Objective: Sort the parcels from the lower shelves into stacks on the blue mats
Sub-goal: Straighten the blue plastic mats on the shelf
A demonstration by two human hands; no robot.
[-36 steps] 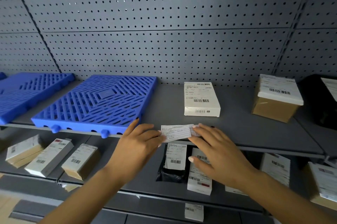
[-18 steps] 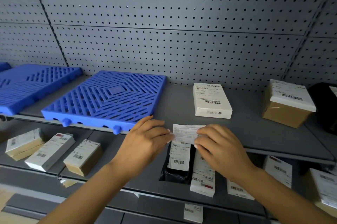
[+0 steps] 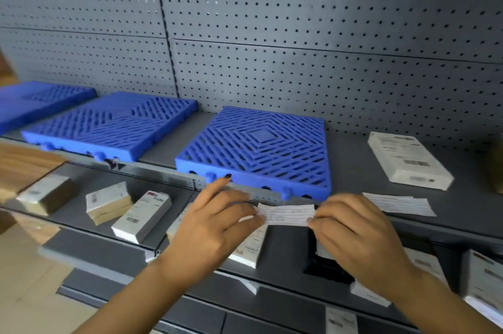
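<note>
Both hands hold a small white paper label (image 3: pixel 287 214) between them, just in front of the upper shelf's edge. My left hand (image 3: pixel 217 227) pinches its left end, index finger stretched toward the nearest blue mat (image 3: pixel 261 151). My right hand (image 3: pixel 356 233) pinches its right end. A second paper label (image 3: pixel 400 204) lies on the upper shelf to the right. Two more blue mats (image 3: pixel 114 124) (image 3: pixel 40 99) lie further left. Labelled parcels (image 3: pixel 143 216) (image 3: pixel 107 201) (image 3: pixel 46 193) sit on the lower shelf, some hidden behind my hands.
A white labelled box (image 3: pixel 408 160) lies on the upper shelf (image 3: pixel 462 197) at the right. A black bag (image 3: pixel 326 268) and more parcels (image 3: pixel 484 279) are on the lower shelf under my right hand. Grey pegboard (image 3: pixel 299 34) backs the shelves. Wooden floor (image 3: pixel 21 165) shows at left.
The view has swung left, so the mats now sit centre frame. Both hands have moved left with a label, now held before the nearest mat's front edge; another label lies on the shelf.
</note>
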